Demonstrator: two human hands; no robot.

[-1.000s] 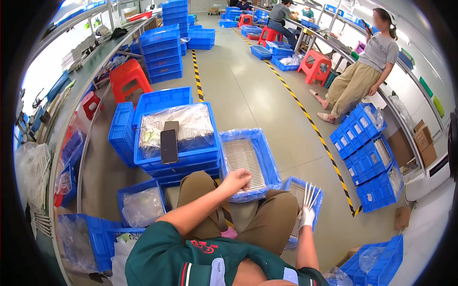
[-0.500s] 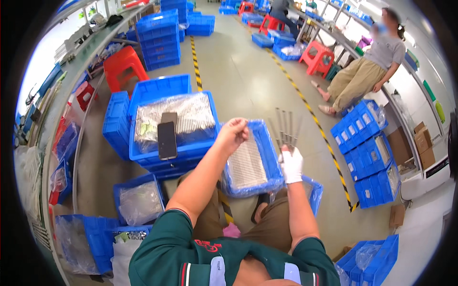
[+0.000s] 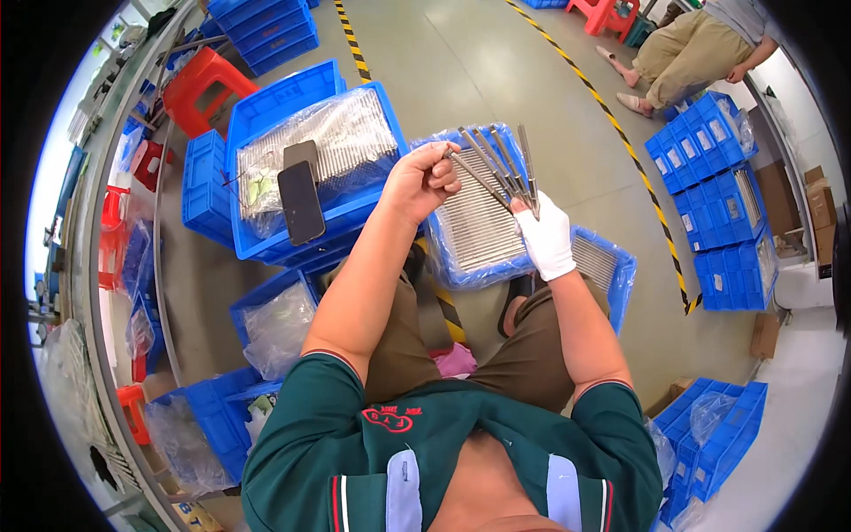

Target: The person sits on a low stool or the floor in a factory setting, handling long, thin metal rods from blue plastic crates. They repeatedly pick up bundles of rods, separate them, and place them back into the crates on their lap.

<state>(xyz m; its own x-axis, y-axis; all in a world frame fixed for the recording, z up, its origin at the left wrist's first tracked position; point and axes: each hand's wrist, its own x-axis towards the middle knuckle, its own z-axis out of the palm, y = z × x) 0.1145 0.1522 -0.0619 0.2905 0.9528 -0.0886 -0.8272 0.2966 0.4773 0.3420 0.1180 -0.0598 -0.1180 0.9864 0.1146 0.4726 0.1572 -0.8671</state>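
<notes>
At the upper left of the frame a red stool (image 3: 202, 82) stands on the floor beside stacked blue crates. Just right of it, a blue crate (image 3: 292, 97) holds a bag of thin metal rods, and two dark phones (image 3: 300, 202) lie on top of the bag.

Left of centre, the bare left hand (image 3: 424, 182) is curled nearly shut, its fingertips pinching the upper end of one metal rod (image 3: 479, 180). That rod's long axis runs diagonally, from the left hand at upper left down toward the gloved hand at lower right.

Under both hands sits a plastic-lined blue tray (image 3: 446, 266) packed with rods lying in a flat row (their long axes run roughly up and down the frame).

Just right of centre, the right hand (image 3: 547, 235), in a white glove, is closed around the lower ends of a fan of rods (image 3: 505, 160). They spread upward and slightly leftward, their free tips pointing to the top of the frame.

At the upper right another person (image 3: 700, 40) sits near more blue crates (image 3: 718, 168).
</notes>
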